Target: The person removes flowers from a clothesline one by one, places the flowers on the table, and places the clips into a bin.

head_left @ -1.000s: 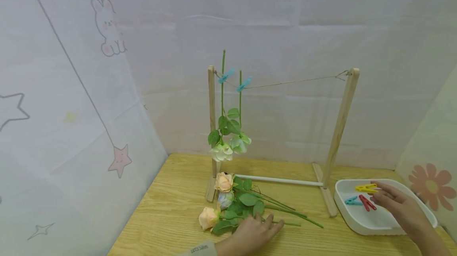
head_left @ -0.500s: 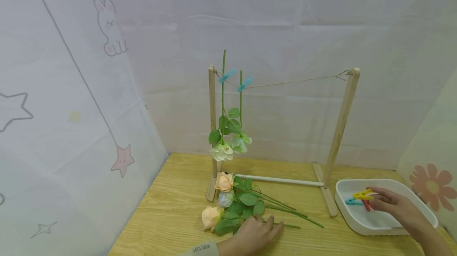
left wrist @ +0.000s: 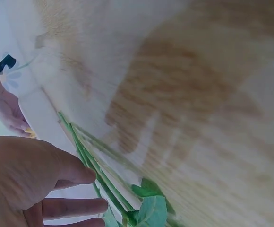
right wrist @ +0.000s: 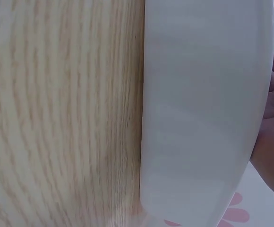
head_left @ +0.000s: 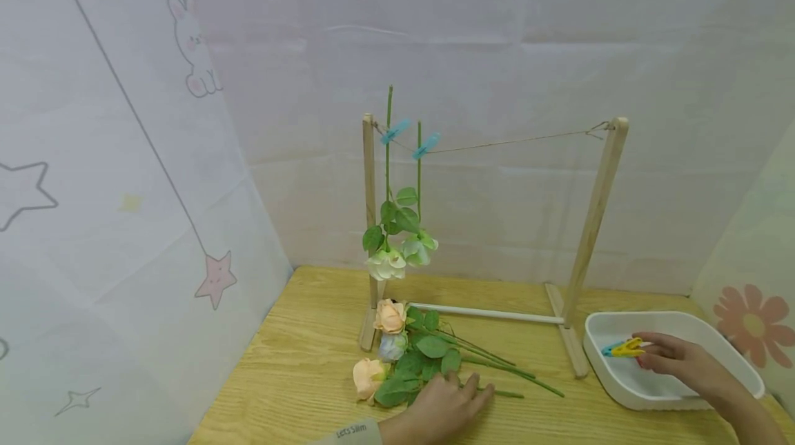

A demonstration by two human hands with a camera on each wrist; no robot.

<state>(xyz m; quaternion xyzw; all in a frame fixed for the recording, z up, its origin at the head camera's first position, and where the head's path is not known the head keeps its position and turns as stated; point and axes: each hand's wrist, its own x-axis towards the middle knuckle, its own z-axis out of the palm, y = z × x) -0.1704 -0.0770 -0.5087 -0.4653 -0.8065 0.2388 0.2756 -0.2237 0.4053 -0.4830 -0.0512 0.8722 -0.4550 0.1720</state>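
Observation:
In the head view my left hand [head_left: 439, 405] rests over the leaves and stem of the nearest peach rose [head_left: 369, 379]. The left wrist view shows its thumb and fingers fairly straight and apart, beside green stems [left wrist: 109, 185]. Another peach rose [head_left: 390, 317] and a pale blue rose [head_left: 393, 346] lie just behind. Over the white tray [head_left: 677, 400], my right hand [head_left: 686, 366] pinches a yellow clothespin [head_left: 627, 348] by its fingertips. A blue clothespin [head_left: 607, 350] and a red clothespin [head_left: 640, 361] lie in the tray, partly hidden by the yellow one and the fingers.
Behind the roses stands a wooden frame [head_left: 591, 231] with a string [head_left: 515, 142] tied across. Two white roses [head_left: 386, 264] hang head down at its left, held by blue clothespins [head_left: 426, 146]. A white bar [head_left: 484, 312] joins the frame's feet.
My right hand has lowered the yellow clothespin and brought it over the blue one in the tray. The nearest peach rose has turned slightly and shifted right under my left hand.

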